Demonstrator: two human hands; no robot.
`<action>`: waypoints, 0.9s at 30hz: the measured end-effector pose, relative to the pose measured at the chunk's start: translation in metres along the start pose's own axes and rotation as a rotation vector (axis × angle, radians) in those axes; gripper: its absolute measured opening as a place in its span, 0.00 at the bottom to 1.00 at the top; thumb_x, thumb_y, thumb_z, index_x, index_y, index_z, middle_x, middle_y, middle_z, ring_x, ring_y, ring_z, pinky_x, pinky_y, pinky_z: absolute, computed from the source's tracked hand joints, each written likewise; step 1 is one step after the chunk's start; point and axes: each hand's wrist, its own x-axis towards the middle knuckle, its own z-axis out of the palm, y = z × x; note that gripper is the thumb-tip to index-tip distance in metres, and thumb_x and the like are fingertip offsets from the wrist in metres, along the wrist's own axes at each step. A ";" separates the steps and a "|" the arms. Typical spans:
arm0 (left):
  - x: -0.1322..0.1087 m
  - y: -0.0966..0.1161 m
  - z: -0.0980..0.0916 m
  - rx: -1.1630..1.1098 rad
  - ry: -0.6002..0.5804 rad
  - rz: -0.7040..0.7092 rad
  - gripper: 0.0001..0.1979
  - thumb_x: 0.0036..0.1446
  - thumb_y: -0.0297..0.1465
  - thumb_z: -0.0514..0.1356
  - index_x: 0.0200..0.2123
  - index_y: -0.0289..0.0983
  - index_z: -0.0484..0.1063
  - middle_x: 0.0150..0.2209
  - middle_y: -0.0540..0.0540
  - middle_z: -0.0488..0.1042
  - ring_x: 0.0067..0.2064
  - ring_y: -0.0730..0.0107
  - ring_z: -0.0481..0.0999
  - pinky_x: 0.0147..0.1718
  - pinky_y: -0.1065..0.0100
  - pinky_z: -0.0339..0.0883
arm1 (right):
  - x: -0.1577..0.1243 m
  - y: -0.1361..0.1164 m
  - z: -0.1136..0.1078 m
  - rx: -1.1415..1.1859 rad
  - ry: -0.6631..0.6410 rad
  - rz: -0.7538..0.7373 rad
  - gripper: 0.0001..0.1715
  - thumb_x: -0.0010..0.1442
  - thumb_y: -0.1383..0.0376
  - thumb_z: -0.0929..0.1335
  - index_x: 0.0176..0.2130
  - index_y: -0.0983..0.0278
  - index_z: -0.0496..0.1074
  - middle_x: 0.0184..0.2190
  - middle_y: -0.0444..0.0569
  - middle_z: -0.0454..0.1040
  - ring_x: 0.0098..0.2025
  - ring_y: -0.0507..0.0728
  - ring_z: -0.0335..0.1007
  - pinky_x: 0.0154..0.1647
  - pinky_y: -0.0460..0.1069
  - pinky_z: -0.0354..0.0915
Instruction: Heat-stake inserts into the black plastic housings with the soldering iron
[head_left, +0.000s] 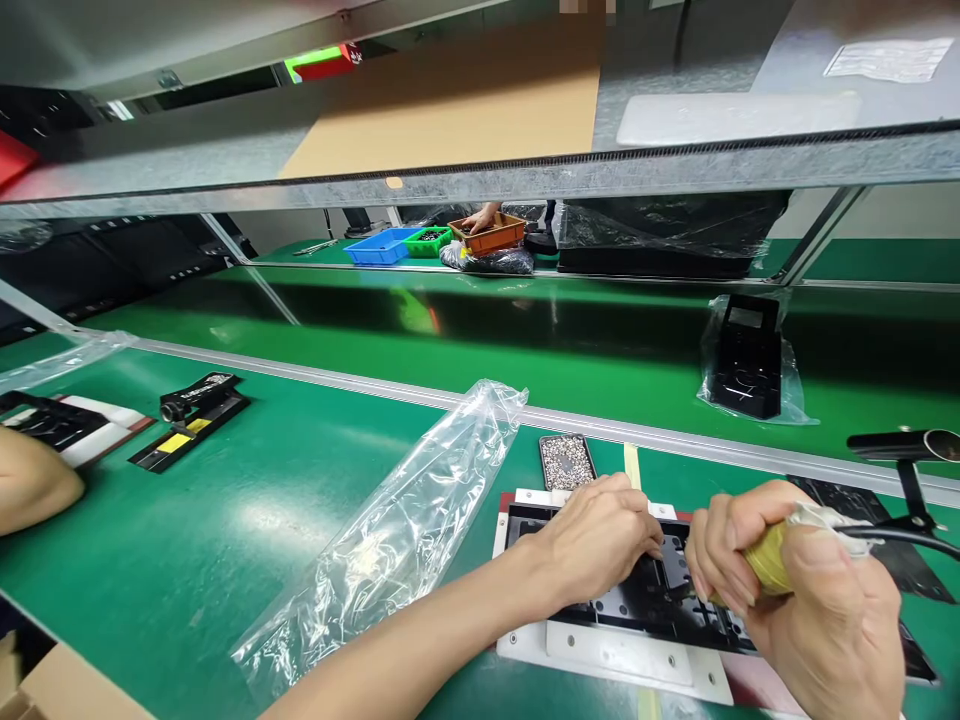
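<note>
My left hand (596, 540) rests fingers-down on a black plastic part (645, 605) that lies in a white fixture plate (622, 655) on the green bench. My right hand (795, 590) is closed around a yellow-handled powered screwdriver (769, 560), its tip down on the black part just right of my left fingers. A black cable (907, 540) runs from the tool to the right. A small black tray of screws (567, 462) sits just behind the fixture.
A clear plastic bag (397, 530) lies left of the fixture. Another person's arm (34, 480) is at the left edge, near a black tool (196, 397). A bagged black part (746, 355) sits on the conveyor (450, 350). Far across are coloured bins (429, 240) and another person's hand (478, 218).
</note>
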 end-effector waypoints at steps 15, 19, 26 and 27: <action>-0.009 0.001 -0.005 0.202 -0.088 0.095 0.10 0.72 0.19 0.60 0.40 0.34 0.80 0.42 0.43 0.79 0.44 0.59 0.74 0.45 0.61 0.69 | 0.004 -0.005 0.003 -0.011 -0.010 -0.003 0.25 0.75 0.47 0.71 0.32 0.59 0.76 0.19 0.41 0.63 0.19 0.53 0.61 0.19 0.48 0.67; -0.025 -0.001 -0.001 0.244 0.007 0.118 0.12 0.70 0.17 0.60 0.50 0.33 0.80 0.41 0.43 0.79 0.45 0.58 0.74 0.44 0.60 0.70 | 0.004 -0.005 0.003 -0.014 -0.014 -0.001 0.25 0.75 0.47 0.70 0.32 0.59 0.76 0.19 0.41 0.63 0.19 0.53 0.62 0.20 0.49 0.67; -0.027 0.003 0.006 0.330 -0.018 0.139 0.10 0.77 0.23 0.59 0.53 0.36 0.80 0.39 0.44 0.75 0.44 0.58 0.72 0.45 0.59 0.70 | 0.004 -0.005 0.003 -0.020 -0.026 -0.004 0.24 0.76 0.48 0.70 0.32 0.59 0.75 0.19 0.41 0.64 0.19 0.53 0.62 0.20 0.48 0.67; -0.026 0.003 0.006 0.331 -0.024 0.140 0.10 0.77 0.23 0.59 0.53 0.36 0.80 0.39 0.44 0.75 0.44 0.58 0.72 0.45 0.59 0.70 | 0.004 -0.005 0.004 -0.019 -0.029 -0.008 0.24 0.76 0.48 0.70 0.32 0.59 0.75 0.19 0.41 0.63 0.19 0.52 0.61 0.20 0.48 0.67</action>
